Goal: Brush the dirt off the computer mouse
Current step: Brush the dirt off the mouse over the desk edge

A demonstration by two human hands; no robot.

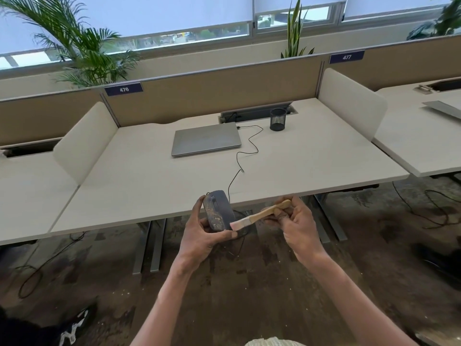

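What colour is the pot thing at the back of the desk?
The mesh pen cup is black, seen in the head view, the only one.

Pale desks (139, 171), tan partitions (212, 88), blinded windows (174, 13), dark floor (249, 283)

Both bare forearms reaching forward, left hand (202, 236) curled in a grip, right hand (298, 224) pinching, fingers bent

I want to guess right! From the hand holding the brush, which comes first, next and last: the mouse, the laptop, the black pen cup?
From the right hand, which holds the brush:
1. Mouse: just to its left, held in the left hand, off the desk's front edge.
2. Laptop: closed, lying mid-desk, farther back.
3. Pen cup: at the desk's back, right of the laptop.
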